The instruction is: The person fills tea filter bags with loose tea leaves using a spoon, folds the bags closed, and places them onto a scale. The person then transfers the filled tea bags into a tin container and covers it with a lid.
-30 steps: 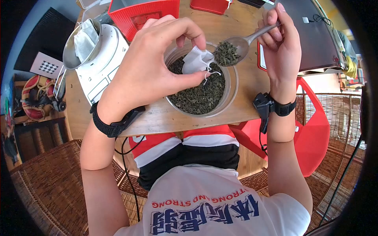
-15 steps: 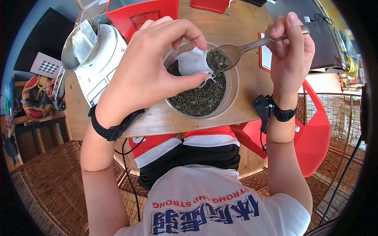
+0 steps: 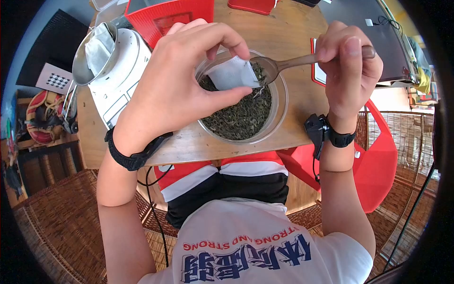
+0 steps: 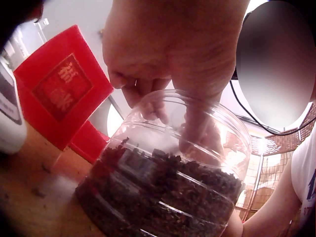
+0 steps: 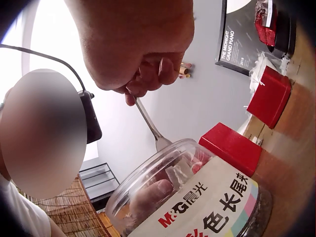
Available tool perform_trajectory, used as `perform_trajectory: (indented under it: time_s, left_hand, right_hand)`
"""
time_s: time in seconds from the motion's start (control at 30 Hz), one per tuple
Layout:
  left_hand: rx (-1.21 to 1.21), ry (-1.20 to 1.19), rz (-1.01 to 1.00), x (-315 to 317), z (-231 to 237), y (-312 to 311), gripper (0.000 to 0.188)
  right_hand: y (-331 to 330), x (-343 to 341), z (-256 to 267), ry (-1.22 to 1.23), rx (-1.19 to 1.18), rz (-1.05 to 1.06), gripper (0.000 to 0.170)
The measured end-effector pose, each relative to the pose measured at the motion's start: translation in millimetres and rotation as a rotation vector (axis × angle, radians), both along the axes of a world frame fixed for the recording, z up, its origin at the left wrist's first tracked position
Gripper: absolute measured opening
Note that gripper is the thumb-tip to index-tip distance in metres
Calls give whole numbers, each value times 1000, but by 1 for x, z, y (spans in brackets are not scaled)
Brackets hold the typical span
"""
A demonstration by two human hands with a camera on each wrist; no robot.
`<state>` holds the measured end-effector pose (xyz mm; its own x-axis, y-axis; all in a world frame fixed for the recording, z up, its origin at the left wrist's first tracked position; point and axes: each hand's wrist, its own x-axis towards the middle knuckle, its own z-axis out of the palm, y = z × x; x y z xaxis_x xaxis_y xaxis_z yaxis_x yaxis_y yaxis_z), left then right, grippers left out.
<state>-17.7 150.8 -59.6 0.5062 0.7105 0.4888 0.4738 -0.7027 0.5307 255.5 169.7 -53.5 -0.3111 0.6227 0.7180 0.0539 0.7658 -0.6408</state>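
Observation:
With thumb and fingertips my left hand pinches a small white tea bag by its mouth. The bag hangs over a clear plastic tub of dried tea leaves. My right hand grips the handle of a metal spoon, whose bowl is turned on its side right at the bag's mouth. Some leaves show beside the bag, behind the spoon's edge. Seen from the left wrist, the fingers reach inside the tub's rim. The bag's inside is hidden.
At left a white scale carries a metal bowl with a white bag in it. A red box stands behind my left hand. The wooden table's front edge runs just before the tub. A dark laptop-like slab lies at right.
The spoon, level and heaped with leaves a second ago, has been tipped sideways against the bag's mouth. My right hand has turned and moved right. The bag has tilted flatter in my left fingers.

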Motion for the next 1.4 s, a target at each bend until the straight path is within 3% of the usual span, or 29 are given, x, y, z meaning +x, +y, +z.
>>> perform_trajectory:
  time_s: [0.1, 0.3, 0.43, 0.7, 0.77, 0.83, 0.9, 1.03, 1.23, 1.3, 1.4]
  left_hand:
    - [-13, -44, 3, -1, 1, -1, 38]
    - [-22, -37, -15, 0, 1, -1, 37]
    - [17, -34, -29, -2, -1, 3, 29]
    - [41, -119, -41, 0, -4, 5, 11]
    - [54, -164, -41, -2, -2, 4, 11]
    - [21, -184, -16, 0, -3, 3, 11]
    - [-23, -206, 7, 2, -5, 3, 12]
    - [-15, -250, 13, -1, -7, 4, 12]
    - [-37, -238, 21, 1, -3, 1, 12]
    - [-13, -219, 24, 1, -1, 1, 12]
    - [-134, -295, 98, 10, -1, -5, 12]
  right_hand:
    - [0, -4, 4, 69, -39, 41, 36]
    - [-3, -8, 3, -62, -66, 17, 37]
    - [3, -2, 4, 157, -97, -7, 38]
    - [2, -2, 3, -27, -70, 55, 40]
    - [6, 1, 4, 102, -60, 80, 41]
    - [7, -4, 4, 43, -5, 90, 42]
    - [0, -8, 5, -188, 10, 65, 42]
    - [5, 1, 4, 115, -84, 118, 41]
    - [3, -11, -1, 3, 29, 86, 42]
    - [5, 0, 2, 210, -130, 115, 40]
    - [1, -9, -1, 96, -112, 51, 40]
